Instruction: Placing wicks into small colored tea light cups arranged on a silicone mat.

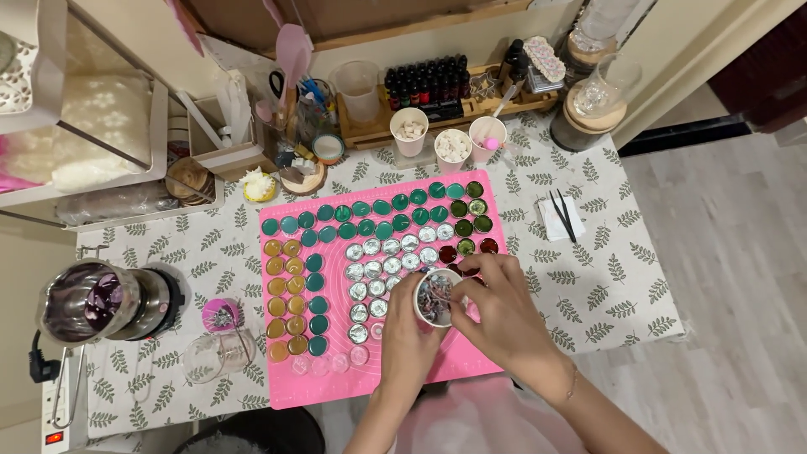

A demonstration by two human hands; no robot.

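Pink mat (471, 353) carried one white cup (435, 296); your left hand (409, 336) clamped it, your right hand's (496, 307) fingers pinched together inside.

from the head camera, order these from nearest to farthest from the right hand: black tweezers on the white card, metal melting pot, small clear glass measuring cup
Measured from the right hand:
1. Black tweezers on the white card, up and to its right on the leaf-print cloth.
2. Small clear glass measuring cup, far left, past the pink mat's edge.
3. Metal melting pot, farthest, at the table's left edge.

Left hand (409, 332): fingers curled in a closed grip, forearm rising from below. Right hand (496, 298): fingertips pinched together, wrist bent inward.
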